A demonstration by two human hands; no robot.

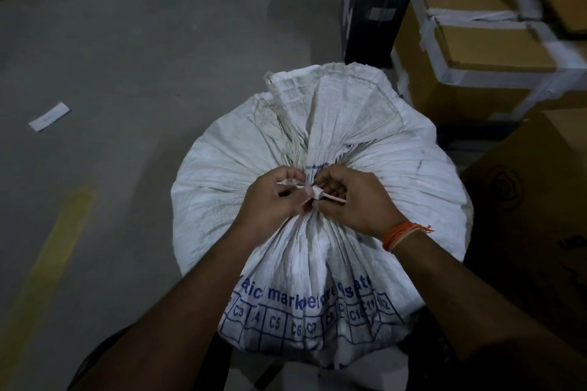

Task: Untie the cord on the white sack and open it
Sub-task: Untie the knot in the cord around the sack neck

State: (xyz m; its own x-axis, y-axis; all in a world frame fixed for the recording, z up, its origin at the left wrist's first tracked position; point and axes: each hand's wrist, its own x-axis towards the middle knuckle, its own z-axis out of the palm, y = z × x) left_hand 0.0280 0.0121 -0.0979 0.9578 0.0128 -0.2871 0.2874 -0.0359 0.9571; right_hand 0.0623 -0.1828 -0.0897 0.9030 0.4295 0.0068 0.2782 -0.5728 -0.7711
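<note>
Sack upright on the floor, full and round, neck gathered at mid-top and cinched by a pale cord. Loose mouth fanned out beyond the knot, toward the boxes at far right. Blue print and a grid of codes on the near face, just below the forearms.

Left hand clenched at the left of the neck, fingers pinching a short cord end poking leftward. Right hand pinching the knot and the tail running rightward across its fingers; orange thread band on that wrist. Both hands meeting at the knot, touching it from opposite sides, neither nearer than the other.

Key relation: cord lying roughly left to right across the neck, knot on the near side, facing the body, dead centre between the thumbs. Neck's long axis running away from the body, so the mouth opens on the far side of the hands. Probably mid-loosening: knot not yet undone, sack shut. Likely need: pull the tails apart along the cord's line, then spread the gathered cloth outward. Slip of paper on the floor well to the left, irrelevant
</note>
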